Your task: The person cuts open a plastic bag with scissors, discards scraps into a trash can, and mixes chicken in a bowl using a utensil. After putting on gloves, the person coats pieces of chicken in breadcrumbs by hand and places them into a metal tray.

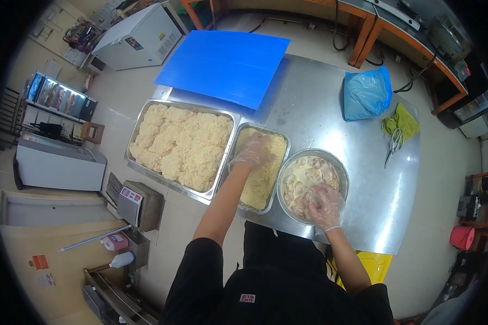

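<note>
My left hand (253,151), in a clear plastic glove, lies over the pale crumbs (259,187) in a narrow metal tray (286,145). Its fingers look stretched out, though slightly blurred. My right hand (325,206), gloved likewise, reaches into a round metal bowl (347,187) of raw meat pieces (312,173) in a creamy liquid. Those fingers curl down against the meat; what they grip is hidden. Left of the narrow tray, a larger metal tray (237,120) is heaped with crumb-coated pieces (181,143).
A blue board (222,65) lies at the table's far left. On the right of the steel table (371,179) are a blue plastic bag (367,95), a green cloth (401,122) and scissors (394,145). A weighing scale (130,203) stands off to the left.
</note>
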